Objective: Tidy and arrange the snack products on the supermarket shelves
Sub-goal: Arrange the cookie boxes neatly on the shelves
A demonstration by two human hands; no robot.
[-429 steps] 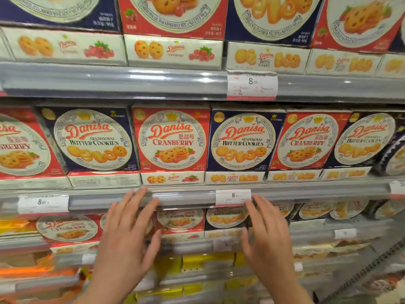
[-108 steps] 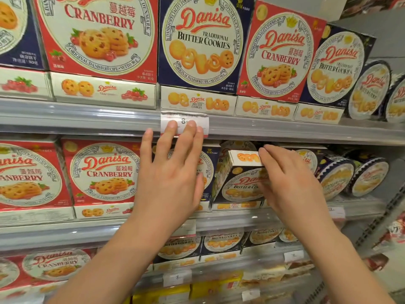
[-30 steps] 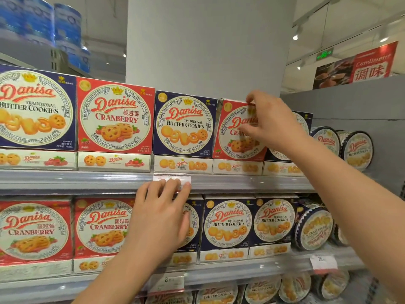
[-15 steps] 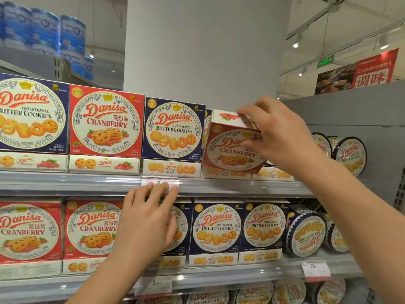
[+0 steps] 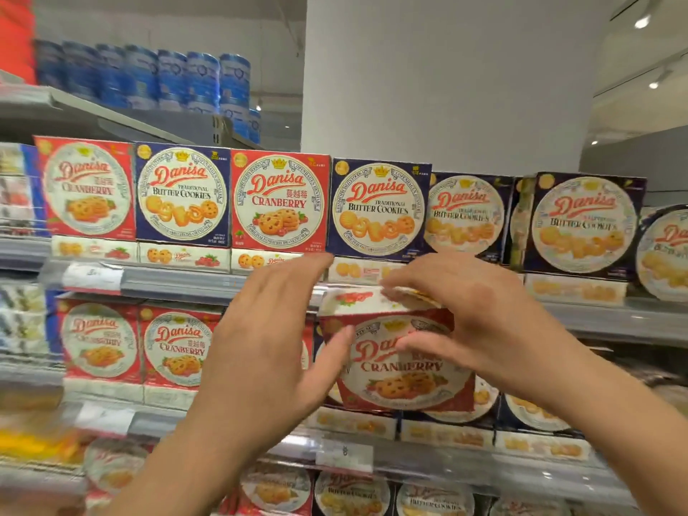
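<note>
The right hand (image 5: pixel 480 322) grips a red Cranberry box (image 5: pixel 402 363) from above, fingers curled over its top edge and thumb across the front. The box is off the shelves, held in the air in front of the middle shelf (image 5: pixel 614 322), tilted so its white top face shows. The left hand (image 5: pixel 268 348) is spread with straight fingers just beside the box's left edge; its thumb looks to be touching that edge, though the blur makes this hard to judge.

On the upper shelf (image 5: pixel 178 283) behind the hands stands a row of upright boxes: a red Cranberry box, a blue Butter Cookies box (image 5: pixel 182 195), another red one (image 5: pixel 279 202), then three blue ones running to the right end. More red boxes (image 5: pixel 100 344) stand at the left end of the middle shelf. A price tag (image 5: pixel 344 456) is clipped to the front edge of the lower shelf. Blue tins (image 5: pixel 149 76) are stacked on the top shelf at the left.
</note>
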